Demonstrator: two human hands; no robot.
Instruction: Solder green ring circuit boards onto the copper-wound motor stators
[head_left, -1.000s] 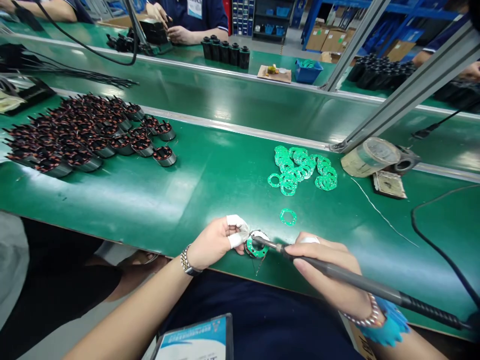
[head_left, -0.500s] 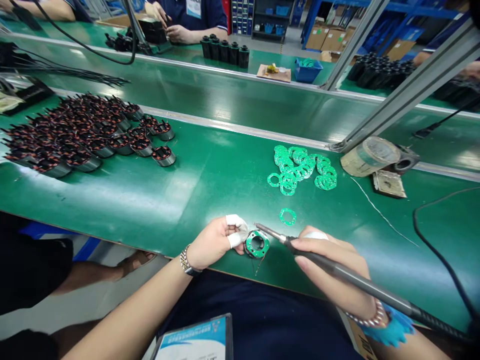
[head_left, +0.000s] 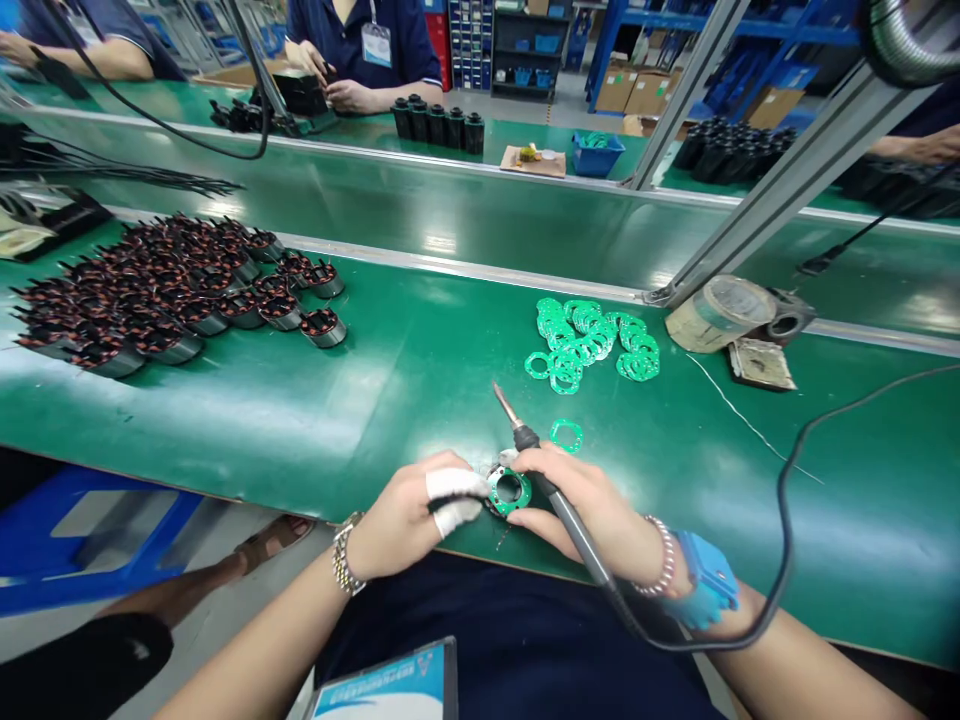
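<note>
A motor stator topped with a green ring circuit board (head_left: 523,493) sits near the bench's front edge, between my two hands. My left hand (head_left: 409,515), with white covers on thumb and forefinger, has those fingers parted at the stator's left side; whether they touch it I cannot tell. My right hand (head_left: 581,500) keeps a soldering iron (head_left: 574,525) tucked against it, tip pointing up and away. The thumb and fingertips of that same hand are around the stator's right side. Just beyond lies a single green ring board (head_left: 566,435).
Many copper-wound stators (head_left: 172,290) crowd the bench's left. Green ring boards (head_left: 577,340) are heaped at centre right, near a solder reel (head_left: 720,312) and a sponge tray (head_left: 761,362). The iron's cable (head_left: 784,510) loops at right. Co-workers sit across the bench.
My right hand has moved left onto the stator, and the iron's tip has swung up and away from it. My left fingers have loosened and parted at the stator.
</note>
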